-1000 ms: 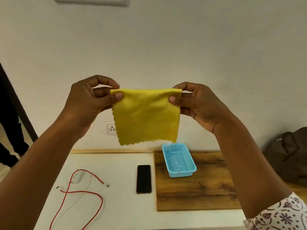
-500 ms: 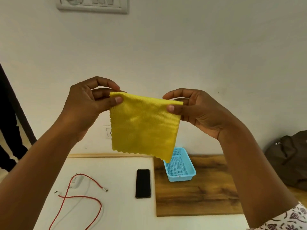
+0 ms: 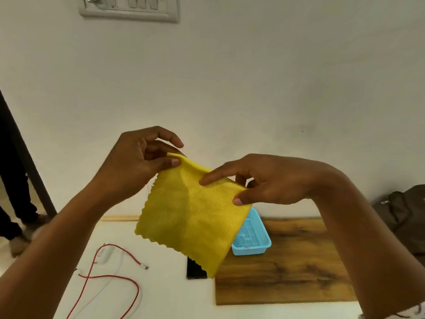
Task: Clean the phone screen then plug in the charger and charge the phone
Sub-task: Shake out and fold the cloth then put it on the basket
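I hold a yellow cleaning cloth [image 3: 190, 217] spread in the air above the table. My left hand [image 3: 138, 164] pinches its upper left corner. My right hand [image 3: 264, 180] pinches its upper right corner, index finger stretched across the top edge. The cloth hangs tilted, right side lower. Below it a black phone [image 3: 194, 270] lies flat on the white table [image 3: 172, 300], mostly hidden by the cloth. A red charging cable [image 3: 110, 276] with a white charger plug [image 3: 106, 255] lies loose at the left of the table.
A light blue mesh basket [image 3: 253, 238] stands on a wooden board [image 3: 287, 277] right of the phone. A switch panel [image 3: 128, 8] is high on the wall. A dark bag [image 3: 404, 215] sits at the far right. A person's legs [image 3: 13, 203] are at the far left.
Both hands have lowered the cloth toward the table, the right hand dropping more so the cloth tilts. The cloth now covers most of the phone and the wall socket.
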Tool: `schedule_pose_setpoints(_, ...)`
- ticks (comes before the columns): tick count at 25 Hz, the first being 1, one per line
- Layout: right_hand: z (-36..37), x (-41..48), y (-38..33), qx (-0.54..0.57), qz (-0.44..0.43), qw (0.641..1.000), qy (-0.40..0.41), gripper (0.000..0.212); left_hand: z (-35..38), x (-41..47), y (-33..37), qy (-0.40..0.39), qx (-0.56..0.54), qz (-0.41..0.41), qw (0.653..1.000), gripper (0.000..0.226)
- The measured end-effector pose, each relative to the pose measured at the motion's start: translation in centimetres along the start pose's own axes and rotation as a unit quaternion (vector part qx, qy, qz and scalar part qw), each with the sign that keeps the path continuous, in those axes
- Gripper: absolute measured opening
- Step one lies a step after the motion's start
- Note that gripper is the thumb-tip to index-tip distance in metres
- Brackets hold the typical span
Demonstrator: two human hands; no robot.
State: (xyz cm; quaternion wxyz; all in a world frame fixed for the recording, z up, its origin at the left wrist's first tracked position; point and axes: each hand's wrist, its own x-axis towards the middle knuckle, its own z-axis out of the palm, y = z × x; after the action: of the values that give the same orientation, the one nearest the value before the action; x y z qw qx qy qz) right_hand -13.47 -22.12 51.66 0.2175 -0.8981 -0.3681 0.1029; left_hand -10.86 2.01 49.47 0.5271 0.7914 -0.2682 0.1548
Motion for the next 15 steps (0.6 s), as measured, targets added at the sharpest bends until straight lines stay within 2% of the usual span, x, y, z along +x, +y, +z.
schedule_pose_setpoints(2,0.4,0.4,0.6,0.017,0.041,0.999,0.028,0.050,0.8,-0.3,-0.3,0.032,0.022,-0.005,0.999,0.025)
schedule_pose_setpoints(4,1.0,1.0,1.4,0.082,0.088,0.989,0.085,0.046,2.2,-0.8,-0.6,0.072,0.055,-0.006,0.996,0.024)
schedule_pose_setpoints(7,2.3,2.5,2.0,0.249,0.163,0.938,0.175,0.026,5.2,-1.8,-0.7,0.083,0.099,0.006,0.992,0.021)
schedule_pose_setpoints(9,2.9,3.3,2.0,0.334,0.195,0.898,0.209,0.020,6.9,-2.1,-0.9,0.068,0.134,0.029,0.988,0.011)
schedule_pose_setpoints(13,3.0,3.9,2.1,0.412,0.210,0.848,0.258,0.019,8.4,-1.7,-1.3,0.055,0.162,0.044,0.984,0.019)
schedule_pose_setpoints(15,3.0,4.1,2.5,0.418,0.217,0.840,0.270,0.023,8.7,-1.6,-1.4,0.059,0.159,0.048,0.984,0.028)
